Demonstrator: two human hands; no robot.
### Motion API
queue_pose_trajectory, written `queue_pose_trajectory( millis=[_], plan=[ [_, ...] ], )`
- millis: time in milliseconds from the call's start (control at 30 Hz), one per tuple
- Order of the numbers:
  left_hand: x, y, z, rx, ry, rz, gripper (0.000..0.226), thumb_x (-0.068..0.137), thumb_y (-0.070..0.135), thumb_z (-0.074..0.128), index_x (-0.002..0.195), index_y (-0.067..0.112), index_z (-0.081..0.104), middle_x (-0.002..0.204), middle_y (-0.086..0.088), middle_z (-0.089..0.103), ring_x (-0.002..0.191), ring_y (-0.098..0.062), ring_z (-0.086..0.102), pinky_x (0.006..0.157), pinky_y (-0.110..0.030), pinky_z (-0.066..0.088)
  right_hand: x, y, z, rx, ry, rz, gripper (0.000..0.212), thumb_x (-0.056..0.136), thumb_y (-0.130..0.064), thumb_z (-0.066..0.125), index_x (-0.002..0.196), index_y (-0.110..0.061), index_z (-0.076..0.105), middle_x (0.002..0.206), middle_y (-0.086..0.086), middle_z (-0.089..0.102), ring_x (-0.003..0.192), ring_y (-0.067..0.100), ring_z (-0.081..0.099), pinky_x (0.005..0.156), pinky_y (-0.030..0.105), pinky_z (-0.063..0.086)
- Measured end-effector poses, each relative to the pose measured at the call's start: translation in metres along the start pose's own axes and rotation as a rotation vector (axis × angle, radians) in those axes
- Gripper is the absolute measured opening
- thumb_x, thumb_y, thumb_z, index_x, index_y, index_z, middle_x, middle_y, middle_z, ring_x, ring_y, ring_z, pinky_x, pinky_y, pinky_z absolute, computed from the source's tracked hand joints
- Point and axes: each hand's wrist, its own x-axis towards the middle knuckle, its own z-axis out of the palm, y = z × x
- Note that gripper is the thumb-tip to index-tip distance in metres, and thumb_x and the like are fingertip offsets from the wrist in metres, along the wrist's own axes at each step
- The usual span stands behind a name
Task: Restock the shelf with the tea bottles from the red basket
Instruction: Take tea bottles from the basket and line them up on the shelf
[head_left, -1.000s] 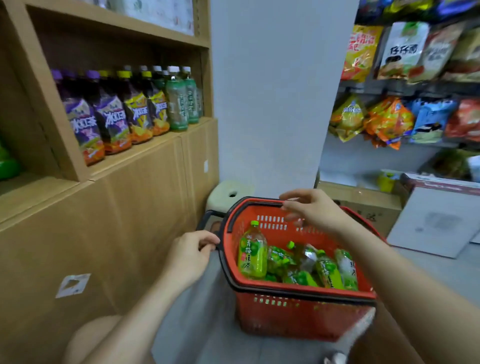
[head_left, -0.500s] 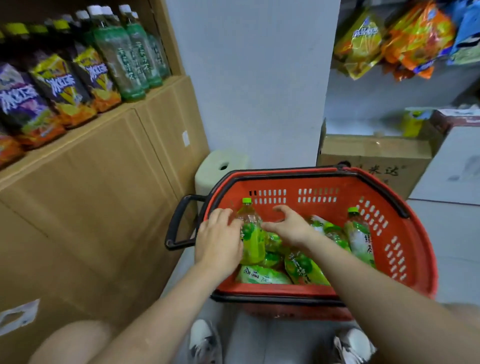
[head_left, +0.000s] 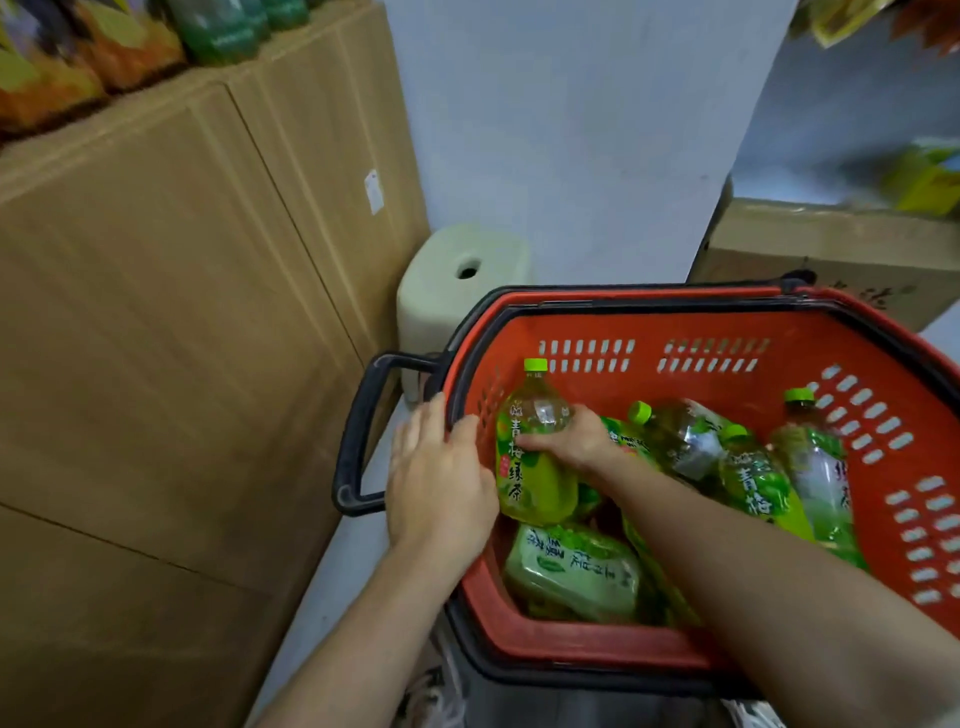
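A red basket (head_left: 727, 332) with a black rim stands on the floor in front of me and holds several green tea bottles. One upright green tea bottle (head_left: 535, 483) with a lime cap stands at the basket's left wall. My right hand (head_left: 571, 436) is wrapped around its shoulder. My left hand (head_left: 441, 478) rests over the basket's left rim beside that bottle, fingers spread, touching the rim. Other tea bottles (head_left: 748, 467) lie tilted to the right, and one (head_left: 571, 566) lies flat at the bottom.
A wooden cabinet (head_left: 182, 338) stands to the left, its shelf top carrying rows of bottles (head_left: 218, 31). The basket's black handle (head_left: 358, 431) sticks out left. A pale plastic stool (head_left: 462, 275) sits behind the basket by the white wall. A cardboard box (head_left: 831, 249) is at right.
My view has dropped closer to the basket. My right hand has closed on the upright bottle. My left hand has shifted from the bottle's side onto the basket's left rim.
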Motion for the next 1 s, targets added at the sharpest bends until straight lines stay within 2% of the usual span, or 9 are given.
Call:
queue_pose_trajectory(
  millis=[167, 233, 300, 400, 500, 633, 767, 867, 1000],
  plan=[
    [0.012, 0.014, -0.011, -0.381, -0.034, -0.006, 0.072, 0.086, 0.038, 0.062, 0.147, 0.021, 0.028, 0.154, 0.004, 0.030, 0.140, -0.013, 0.028, 0.112, -0.030, 0.027, -0.036, -0.023, -0.049, 0.082, -0.162, -0.173, 0.064, 0.063, -0.017, 0.087, 0.118, -0.011, 0.055, 0.101, 0.001, 0.071, 0.085, 0.019, 0.071, 0.070, 0.027, 0.058],
    [0.018, 0.023, -0.016, -0.590, -0.146, -0.121, 0.098, 0.073, 0.052, 0.071, 0.150, 0.026, 0.015, 0.155, 0.005, 0.027, 0.141, -0.013, 0.028, 0.114, -0.035, 0.028, -0.058, -0.035, -0.074, 0.206, -0.252, -0.273, 0.060, 0.062, -0.014, 0.086, 0.116, -0.009, 0.060, 0.101, 0.005, 0.074, 0.089, 0.022, 0.072, 0.080, 0.034, 0.057],
    [0.023, 0.036, -0.021, -0.790, -0.222, -0.159, 0.109, 0.058, 0.062, 0.077, 0.147, 0.030, 0.022, 0.149, 0.006, 0.039, 0.135, -0.013, 0.040, 0.109, -0.039, 0.037, -0.075, -0.042, -0.090, 0.321, -0.314, -0.351, 0.064, 0.058, -0.018, 0.085, 0.116, -0.005, 0.061, 0.105, 0.011, 0.073, 0.094, 0.027, 0.070, 0.085, 0.040, 0.055],
    [0.023, 0.064, -0.023, -1.113, -0.302, -0.149, 0.083, 0.048, 0.053, 0.083, 0.121, 0.025, 0.056, 0.109, 0.004, 0.071, 0.100, -0.017, 0.069, 0.083, -0.035, 0.056, -0.096, -0.045, -0.107, 0.409, -0.372, -0.426, 0.073, 0.058, -0.023, 0.085, 0.123, -0.001, 0.058, 0.112, 0.015, 0.068, 0.100, 0.029, 0.067, 0.083, 0.039, 0.055],
    [0.012, 0.090, -0.021, -1.169, -0.223, -0.175, 0.057, 0.053, 0.035, 0.089, 0.102, 0.021, 0.064, 0.090, 0.002, 0.075, 0.077, -0.010, 0.072, 0.065, -0.025, 0.054, -0.109, -0.039, -0.138, 0.451, -0.277, -0.382, 0.065, 0.071, -0.051, 0.071, 0.121, -0.011, 0.062, 0.109, 0.004, 0.070, 0.097, 0.018, 0.068, 0.078, 0.037, 0.056],
    [-0.002, 0.105, -0.010, -1.022, -0.184, -0.218, 0.052, 0.059, 0.031, 0.087, 0.102, 0.024, 0.059, 0.086, 0.006, 0.072, 0.069, -0.003, 0.068, 0.058, -0.017, 0.048, -0.087, 0.017, -0.187, -0.027, 0.396, -0.115, 0.058, 0.085, -0.051, 0.061, 0.129, -0.015, 0.055, 0.130, 0.005, 0.060, 0.116, 0.023, 0.059, 0.096, 0.043, 0.050],
    [-0.007, 0.103, 0.000, -0.959, -0.191, -0.249, 0.056, 0.056, 0.035, 0.089, 0.101, 0.029, 0.056, 0.090, 0.007, 0.071, 0.079, -0.010, 0.068, 0.069, -0.029, 0.052, -0.070, 0.072, -0.170, -0.518, 0.231, 0.204, 0.081, 0.083, -0.050, 0.063, 0.144, -0.010, 0.029, 0.146, 0.015, 0.042, 0.128, 0.032, 0.048, 0.108, 0.047, 0.040],
    [-0.006, 0.103, 0.002, -0.960, -0.204, -0.261, 0.053, 0.057, 0.035, 0.088, 0.097, 0.032, 0.054, 0.092, 0.008, 0.070, 0.082, -0.011, 0.068, 0.073, -0.032, 0.053, -0.069, 0.085, -0.147, -0.856, 0.225, 0.224, 0.093, 0.084, -0.040, 0.067, 0.151, -0.010, 0.009, 0.154, 0.025, 0.017, 0.137, 0.041, 0.031, 0.111, 0.047, 0.030],
    [-0.006, 0.100, 0.001, -0.975, -0.192, -0.284, 0.053, 0.059, 0.032, 0.088, 0.099, 0.032, 0.054, 0.094, 0.008, 0.070, 0.083, -0.010, 0.067, 0.074, -0.030, 0.052, -0.064, 0.098, -0.139, -0.891, 0.303, 0.262, 0.080, 0.084, -0.017, 0.064, 0.146, -0.002, 0.015, 0.134, 0.029, 0.035, 0.117, 0.041, 0.048, 0.098, 0.044, 0.048]
  ],
)
